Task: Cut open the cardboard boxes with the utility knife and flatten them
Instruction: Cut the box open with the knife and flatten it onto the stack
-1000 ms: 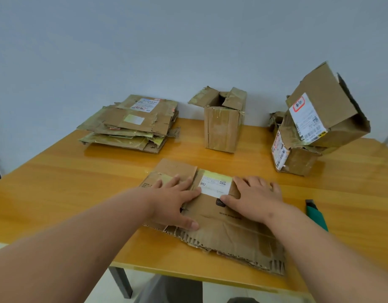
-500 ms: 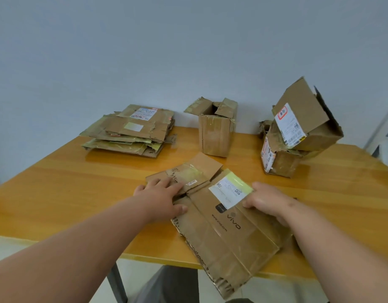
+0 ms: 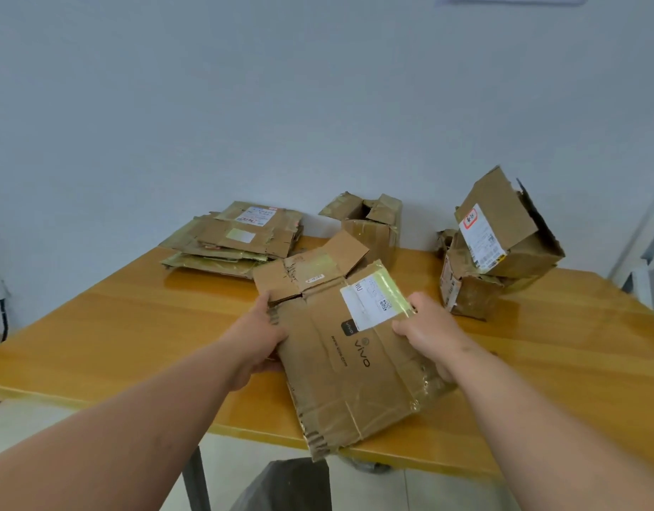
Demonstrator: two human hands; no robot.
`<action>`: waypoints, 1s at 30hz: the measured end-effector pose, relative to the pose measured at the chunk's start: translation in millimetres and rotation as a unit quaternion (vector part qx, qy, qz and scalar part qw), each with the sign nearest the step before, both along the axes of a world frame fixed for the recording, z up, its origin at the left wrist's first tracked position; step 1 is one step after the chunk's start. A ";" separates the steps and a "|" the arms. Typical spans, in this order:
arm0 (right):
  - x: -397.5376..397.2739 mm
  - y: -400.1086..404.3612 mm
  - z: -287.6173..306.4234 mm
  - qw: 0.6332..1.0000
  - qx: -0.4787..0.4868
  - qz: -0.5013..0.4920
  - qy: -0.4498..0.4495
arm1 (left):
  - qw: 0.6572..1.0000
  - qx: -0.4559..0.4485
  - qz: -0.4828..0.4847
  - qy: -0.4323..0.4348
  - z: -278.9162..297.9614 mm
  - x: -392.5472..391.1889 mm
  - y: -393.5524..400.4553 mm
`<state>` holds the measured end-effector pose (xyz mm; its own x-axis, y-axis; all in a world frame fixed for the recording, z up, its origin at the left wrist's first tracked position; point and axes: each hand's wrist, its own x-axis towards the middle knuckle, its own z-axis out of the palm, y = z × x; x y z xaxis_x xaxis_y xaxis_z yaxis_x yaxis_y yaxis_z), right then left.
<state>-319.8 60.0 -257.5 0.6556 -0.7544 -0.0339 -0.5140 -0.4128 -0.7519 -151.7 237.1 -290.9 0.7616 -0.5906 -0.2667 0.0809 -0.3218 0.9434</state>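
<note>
A left hand [image 3: 261, 339] and a right hand [image 3: 427, 331] grip opposite edges of a flattened brown cardboard box [image 3: 349, 363] with a white label, raised above the yellow wooden table [image 3: 115, 326]; keeping it level should land it squarely on the stack of flattened cardboard [image 3: 233, 239] rear left.

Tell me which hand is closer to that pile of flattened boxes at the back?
Left. The left hand grips the flattened box's left edge, toward the pile; the right hand grips its right edge, farther away.
</note>
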 end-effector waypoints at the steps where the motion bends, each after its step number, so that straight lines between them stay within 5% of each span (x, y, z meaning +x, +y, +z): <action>1: 3.7 3.3 0.2 1.000 0.007 0.003 -0.006 | 0.999 -0.013 0.022 -0.024 0.5 3.2 0.6; 10: 67.6 28.7 7.6 0.998 0.000 0.042 -0.038 | 0.940 0.051 0.113 -0.317 28.8 69.3 23.8; 21: 210.2 19.7 16.3 0.988 -0.050 0.089 -0.118 | 0.913 0.074 0.165 -0.366 65.9 208.6 2.0; 26: 283.4 -3.2 20.2 0.987 -0.021 0.070 -0.144 | 0.908 0.096 0.090 -0.397 86.4 270.6 -26.9; 30: 333.6 -21.3 14.2 0.987 0.016 0.035 -0.158 | 0.878 0.203 0.008 -0.433 87.0 314.8 -48.5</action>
